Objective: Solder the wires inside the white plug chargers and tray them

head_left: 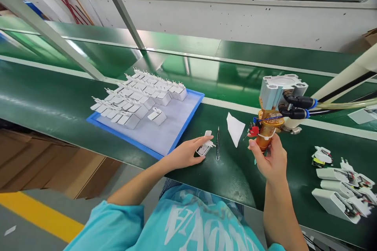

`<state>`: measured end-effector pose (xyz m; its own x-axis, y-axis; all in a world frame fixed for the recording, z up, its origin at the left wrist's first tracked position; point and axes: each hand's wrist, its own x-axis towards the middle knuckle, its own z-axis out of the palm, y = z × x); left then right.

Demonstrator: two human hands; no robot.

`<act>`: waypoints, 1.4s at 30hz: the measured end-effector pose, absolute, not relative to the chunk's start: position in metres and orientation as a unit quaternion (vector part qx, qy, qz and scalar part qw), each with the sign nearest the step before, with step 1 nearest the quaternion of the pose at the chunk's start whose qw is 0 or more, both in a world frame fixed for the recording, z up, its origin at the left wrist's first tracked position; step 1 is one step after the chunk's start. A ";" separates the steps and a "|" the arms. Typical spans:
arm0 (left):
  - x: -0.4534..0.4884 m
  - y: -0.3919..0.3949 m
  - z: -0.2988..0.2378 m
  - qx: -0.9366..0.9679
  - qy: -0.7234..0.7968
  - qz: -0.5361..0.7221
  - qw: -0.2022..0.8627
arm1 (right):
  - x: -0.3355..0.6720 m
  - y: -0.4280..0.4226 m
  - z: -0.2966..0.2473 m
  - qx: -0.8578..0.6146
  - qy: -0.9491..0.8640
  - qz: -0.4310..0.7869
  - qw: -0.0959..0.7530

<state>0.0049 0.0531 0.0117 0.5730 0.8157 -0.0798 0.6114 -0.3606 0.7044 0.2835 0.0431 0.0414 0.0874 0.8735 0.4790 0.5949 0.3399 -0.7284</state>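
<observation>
My left hand (186, 152) rests on the green bench with its fingers pinched on a small white charger plug (205, 147). Just right of it lie metal tweezers (218, 143). My right hand (270, 158) is wrapped round the orange barrel of a pneumatic tool (269, 127), which carries a grey cylinder block (281, 91) on top and black hoses running off to the right. A white scrap of paper (235, 128) lies between the tweezers and the tool.
A blue tray (188, 119) at the left holds several rows of white charger plugs (138, 96). Open white charger shells with wires (341, 194) lie at the right edge. A raised green shelf and slanted metal struts run behind the bench.
</observation>
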 end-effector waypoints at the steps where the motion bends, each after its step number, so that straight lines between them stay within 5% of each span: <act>1: 0.006 0.049 0.007 0.803 0.449 0.166 0.355 | 0.282 0.043 0.042 -0.550 -0.652 0.162 0.496; 8: 0.023 0.030 -0.026 0.719 0.525 0.324 0.320 | 0.255 0.045 0.055 -0.515 -0.627 0.260 0.524; 15: 0.033 0.027 -0.040 0.735 0.556 0.323 0.215 | 0.194 0.052 0.071 -0.518 -0.620 0.231 0.542; 29: 0.006 0.005 -0.020 0.705 0.535 0.359 0.297 | 0.130 0.056 0.073 -0.460 -0.618 0.300 0.562; 42: 0.007 0.005 -0.003 0.724 0.515 0.363 0.282 | 0.133 0.057 0.070 -0.410 -0.642 0.238 0.602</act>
<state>0.0075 0.0048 -0.0028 0.2058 0.9499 0.2352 0.5409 -0.3107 0.7816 0.1332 0.0570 0.0703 0.0624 0.8132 0.5787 0.2404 0.5505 -0.7995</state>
